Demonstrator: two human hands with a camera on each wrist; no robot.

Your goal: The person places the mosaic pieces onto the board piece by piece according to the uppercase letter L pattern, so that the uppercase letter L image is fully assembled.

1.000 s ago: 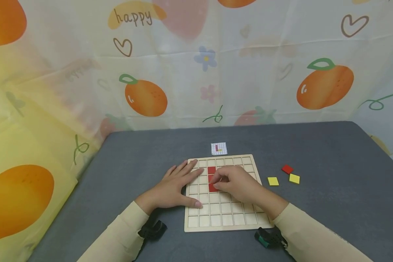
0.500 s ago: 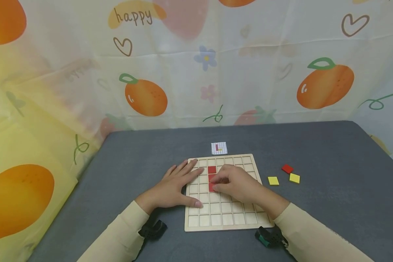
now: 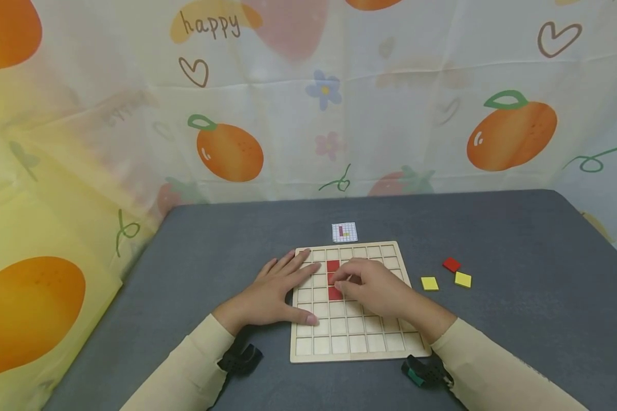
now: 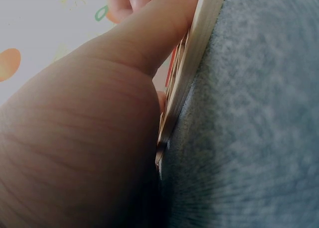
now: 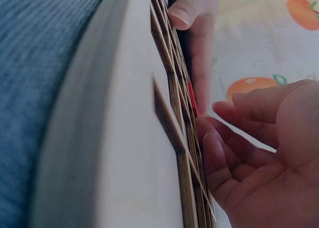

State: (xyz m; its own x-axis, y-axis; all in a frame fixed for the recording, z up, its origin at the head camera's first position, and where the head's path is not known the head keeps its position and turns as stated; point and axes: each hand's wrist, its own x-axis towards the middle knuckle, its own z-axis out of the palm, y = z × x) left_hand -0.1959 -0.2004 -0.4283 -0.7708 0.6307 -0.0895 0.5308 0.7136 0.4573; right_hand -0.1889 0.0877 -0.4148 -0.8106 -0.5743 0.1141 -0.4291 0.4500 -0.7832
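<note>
A wooden grid board [image 3: 357, 344] lies on the table, with three red square tiles in one column: a far tile [image 3: 332, 266], a partly hidden middle tile [image 3: 331, 278] and a near tile [image 3: 335, 293]. My left hand [image 3: 277, 294] rests spread over the board's left edge, thumb and fingertips on the cells. Bent fingers of my right hand [image 3: 375, 288] touch down around the middle and near red tiles. In the right wrist view, its thumb and index fingertips [image 5: 202, 124] meet the board beside a red tile edge [image 5: 193, 99], with no tile visible between them.
Behind the board lies a small pattern card [image 3: 344, 232] printed with a coloured grid. To the right are a loose red tile [image 3: 451, 264], a yellow tile [image 3: 429, 283] and another yellow tile [image 3: 463, 279]. A printed cloth [image 3: 288, 131] hangs behind the grey table [image 3: 226, 228].
The right thumb has shifted slightly away from me, uncovering more of the near red tile. The left hand, board and loose tiles stay where they were.
</note>
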